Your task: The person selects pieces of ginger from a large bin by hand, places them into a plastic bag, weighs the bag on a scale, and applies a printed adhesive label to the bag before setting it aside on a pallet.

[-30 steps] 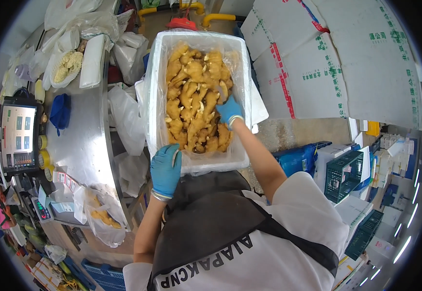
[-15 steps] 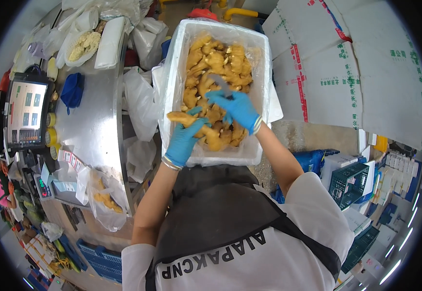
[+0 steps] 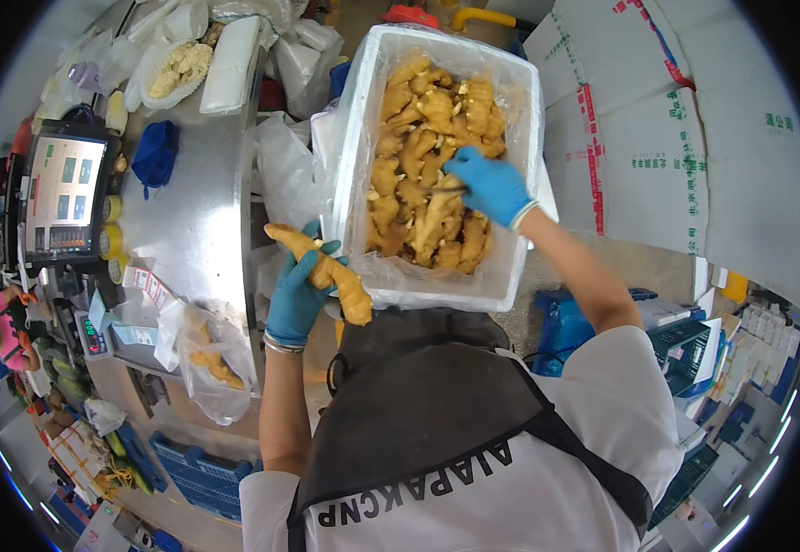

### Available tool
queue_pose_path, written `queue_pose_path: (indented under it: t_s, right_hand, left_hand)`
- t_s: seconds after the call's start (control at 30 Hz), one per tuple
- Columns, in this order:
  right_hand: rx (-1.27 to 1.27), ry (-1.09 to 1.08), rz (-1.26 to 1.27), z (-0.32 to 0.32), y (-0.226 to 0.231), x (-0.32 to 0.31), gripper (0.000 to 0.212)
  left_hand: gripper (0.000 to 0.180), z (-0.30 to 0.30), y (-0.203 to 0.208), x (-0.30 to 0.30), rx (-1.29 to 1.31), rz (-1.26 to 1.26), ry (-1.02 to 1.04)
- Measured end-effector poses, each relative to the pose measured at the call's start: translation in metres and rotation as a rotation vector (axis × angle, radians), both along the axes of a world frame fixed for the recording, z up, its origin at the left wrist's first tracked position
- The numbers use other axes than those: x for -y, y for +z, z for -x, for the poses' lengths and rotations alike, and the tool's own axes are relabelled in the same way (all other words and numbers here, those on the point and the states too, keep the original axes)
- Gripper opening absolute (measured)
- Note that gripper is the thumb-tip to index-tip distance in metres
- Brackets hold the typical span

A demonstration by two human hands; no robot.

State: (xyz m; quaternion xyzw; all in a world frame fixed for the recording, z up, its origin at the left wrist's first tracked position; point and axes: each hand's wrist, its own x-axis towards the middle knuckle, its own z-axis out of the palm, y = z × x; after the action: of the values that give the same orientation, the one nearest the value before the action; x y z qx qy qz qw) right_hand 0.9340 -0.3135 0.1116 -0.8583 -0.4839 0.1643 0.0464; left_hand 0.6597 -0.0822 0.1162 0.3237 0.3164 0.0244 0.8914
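A knobbly tan ginger root is held in the blue-gloved left hand, a thin dark blade (over the white foam box) in the blue-gloved right hand.

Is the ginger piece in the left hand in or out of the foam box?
Out: the left hand holds the ginger piece outside the foam box, beside its near-left corner, which one end overlaps in view.

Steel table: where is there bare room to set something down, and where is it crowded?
Bare steel runs between the tape rolls and the edge near the left hand, below the blue item. Crowded: the top, with dish and white stack; the bottom, with papers and bag.
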Motion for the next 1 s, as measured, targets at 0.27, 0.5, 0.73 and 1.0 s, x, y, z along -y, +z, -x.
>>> queue_pose_path:
  t_s: [0.27,0.5,0.73,1.0]
  right_hand:
    - [-0.101,0.109,-0.153,0.03,0.064,-0.008,0.058]
    - [-0.91,-0.621,-0.638,0.012,0.054,0.011,0.043]
    - [-1.453,-0.692,-0.444,0.029,0.021,-0.009,0.035]
    - [-0.68,-0.686,-0.473,0.022,-0.03,0.006,0.038]
  left_hand:
    - [0.072,-0.066,-0.013,0.057,0.182,-0.076,-0.457]
    - [0.077,-0.071,-0.026,0.054,0.028,-0.42,-0.521]
    - [0.089,-0.076,-0.007,0.042,0.085,-0.536,-0.704]
    - [0.03,-0.095,-0.034,0.035,0.048,-0.012,0.17]
